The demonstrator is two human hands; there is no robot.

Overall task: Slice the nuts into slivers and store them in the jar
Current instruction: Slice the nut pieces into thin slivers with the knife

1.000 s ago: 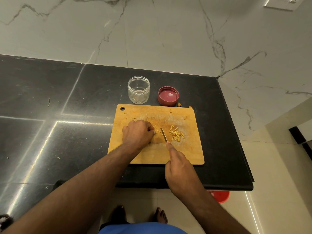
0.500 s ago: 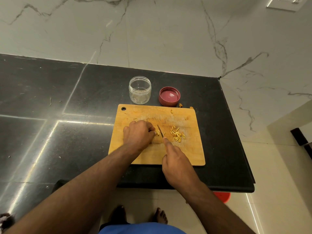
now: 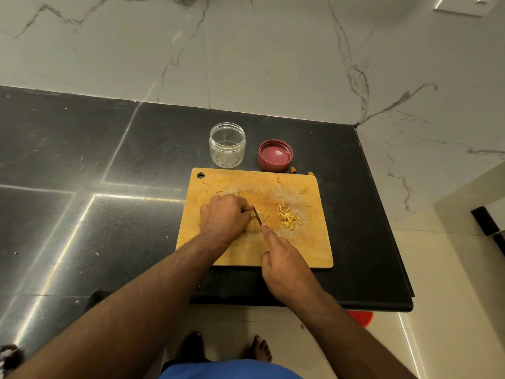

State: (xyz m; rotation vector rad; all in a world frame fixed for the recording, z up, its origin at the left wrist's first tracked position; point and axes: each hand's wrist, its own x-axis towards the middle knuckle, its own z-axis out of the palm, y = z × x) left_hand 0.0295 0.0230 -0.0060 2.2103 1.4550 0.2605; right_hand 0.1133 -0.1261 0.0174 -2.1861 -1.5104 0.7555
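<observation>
Nut slicing on a wooden board, seen from above

Nut slivers (image 3: 287,218) lie in a small pale heap right of centre in the frame, on a wooden cutting board (image 3: 300,250) that rests on a black stone counter (image 3: 95,165). A few loose slivers sit between the heap and the knife (image 3: 257,215), whose short blade shows just left of the heap, tip pointing toward the upper left. The right hand (image 3: 285,269), coming up from the lower right, has its fingers wrapped round the knife handle, with the forefinger stretched along the back of the blade; the handle itself is hidden inside the hand. The left hand (image 3: 224,216) sits knuckles-up on the board just left of the blade, its fingers curled under and bunched tight against the knife. Whatever nut it pins there is hidden beneath the fingertips, so its hold cannot be told.

Above the board, near its upper left corner, a clear jar (image 3: 227,144) stands upright and open on the counter. Just right of it lies a dark red lid (image 3: 275,155), inner side up. A few nut scraps sit along the board's top edge. White marble-patterned wall (image 3: 246,50) fills the top of the frame. Bare feet on pale floor tiles show at the bottom centre.
</observation>
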